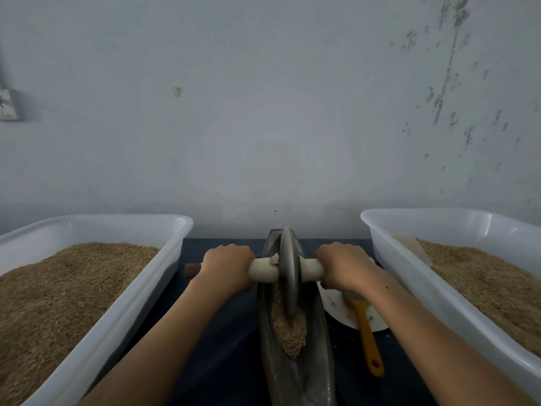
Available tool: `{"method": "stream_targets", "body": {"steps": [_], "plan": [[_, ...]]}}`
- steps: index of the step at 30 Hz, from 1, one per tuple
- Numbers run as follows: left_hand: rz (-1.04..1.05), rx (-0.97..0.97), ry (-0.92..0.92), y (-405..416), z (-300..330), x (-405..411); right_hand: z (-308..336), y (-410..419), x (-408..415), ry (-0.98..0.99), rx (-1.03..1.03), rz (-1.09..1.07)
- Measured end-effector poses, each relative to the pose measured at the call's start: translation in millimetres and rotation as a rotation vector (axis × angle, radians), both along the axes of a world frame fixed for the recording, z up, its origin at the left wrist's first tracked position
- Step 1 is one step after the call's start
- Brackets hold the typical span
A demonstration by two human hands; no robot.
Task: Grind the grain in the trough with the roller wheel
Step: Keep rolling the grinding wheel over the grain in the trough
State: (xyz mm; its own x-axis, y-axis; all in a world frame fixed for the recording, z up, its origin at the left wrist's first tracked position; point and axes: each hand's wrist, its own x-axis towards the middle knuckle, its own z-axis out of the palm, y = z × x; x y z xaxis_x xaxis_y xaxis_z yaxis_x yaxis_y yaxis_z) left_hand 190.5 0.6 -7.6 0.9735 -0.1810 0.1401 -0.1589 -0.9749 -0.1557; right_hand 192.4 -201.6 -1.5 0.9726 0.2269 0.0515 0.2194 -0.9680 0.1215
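Both our hands, left (227, 266) and right (345, 268), clench the axle (262, 270) on either side of the wheel (288, 273). We see the wheel standing upright in the trough (295, 373), its rim in the grain (289, 329).

Two bare forearms, no sleeves, hands ungloved

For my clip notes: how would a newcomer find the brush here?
Start at the dark trough in the middle, between two white tubs of grain. Just to its right sits a white plate, under the right hand. The brush lies across that plate, the only thing with an orange handle.
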Motion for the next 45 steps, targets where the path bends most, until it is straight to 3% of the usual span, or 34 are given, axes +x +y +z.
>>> {"method": "stream_targets", "body": {"steps": [3, 5, 12, 15, 26, 30, 36, 39, 45], "plan": [[0.001, -0.028, -0.176, -4, -6, 0, -8, 2, 2, -0.169, 0.048, -0.015], [-0.011, -0.014, -0.192, -4, -7, 1, -9, 2, 2, -0.168, 0.074, -0.015], [-0.039, 0.010, 0.213, 6, 5, 0, 7, -2, -4, 0.199, -0.013, 0.000], [-0.041, 0.003, 0.255, 7, 6, 0, 8, -2, -6, 0.255, 0.010, -0.015], [0.020, -0.014, -0.167, -4, -6, -1, -14, 3, 4, -0.237, 0.086, -0.012], [0.041, 0.036, -0.032, -4, 1, -2, -9, -1, 3, -0.126, 0.055, 0.004], [0.029, 0.047, 0.308, 2, 12, -10, 8, -4, -7, 0.227, -0.004, 0.030], [0.016, 0.078, 0.247, 1, 12, -10, 10, -3, -8, 0.252, 0.003, 0.010], [0.043, 0.041, -0.034, -2, 3, -1, -4, 3, -1, -0.076, 0.019, -0.007]]}}
